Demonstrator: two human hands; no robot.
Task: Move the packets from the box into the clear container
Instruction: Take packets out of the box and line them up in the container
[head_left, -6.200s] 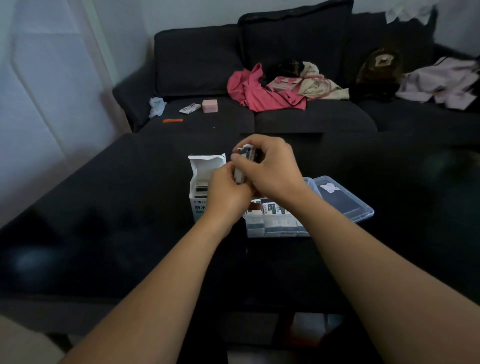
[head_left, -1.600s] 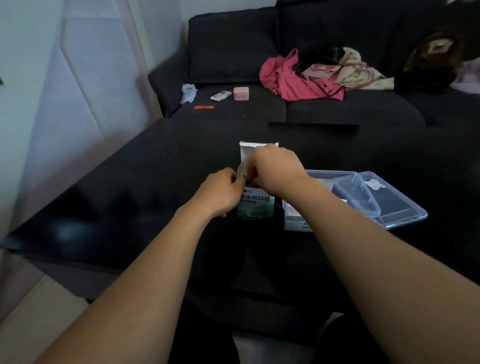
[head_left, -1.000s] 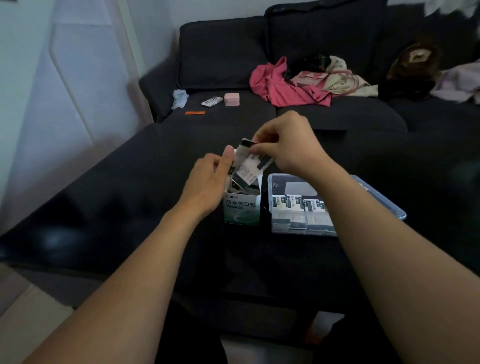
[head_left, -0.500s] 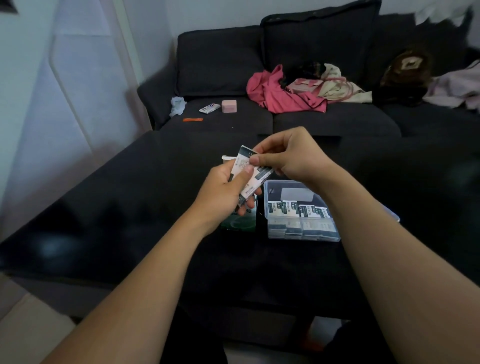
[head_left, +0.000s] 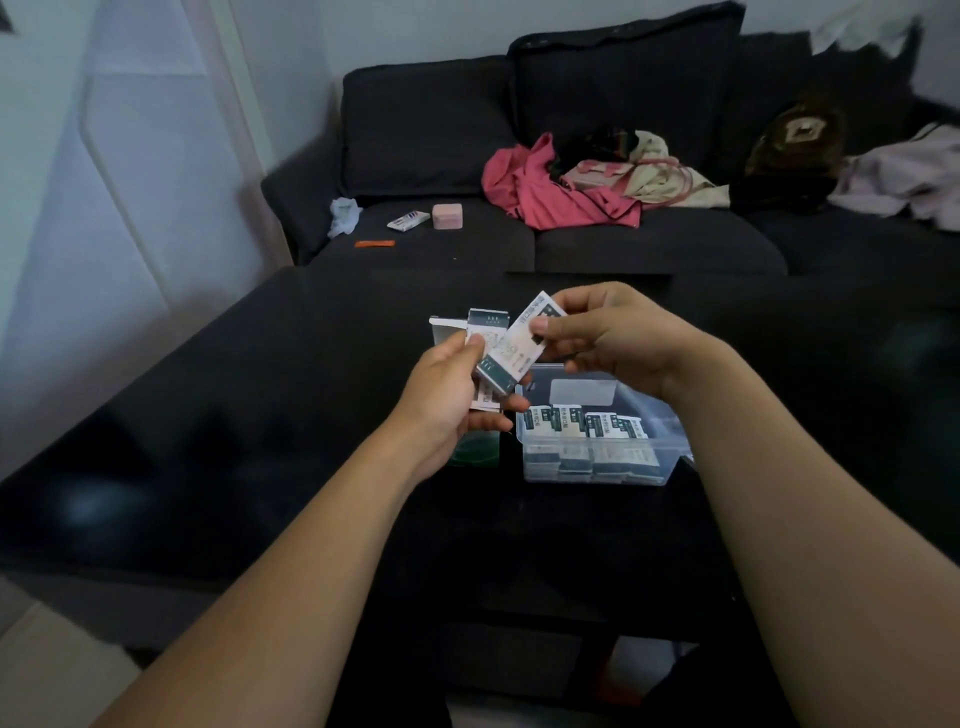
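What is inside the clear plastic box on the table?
The clear container holds white and dark green packets standing in a row, with more showing through its front wall. Its right end is hidden behind the right hand's forearm, so how many there are cannot be counted.

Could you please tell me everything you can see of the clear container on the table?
The clear container is a low rectangular tub of see-through plastic, lidless and open at the top. It sits flat on the dark table, just right of the box; whether the two touch cannot be told. Inside, white and dark green packets stand in a row along the near wall, with more showing through it lower down. The far part holds a pale patch, unclear. The right hand hovers above it. No hand touches it.
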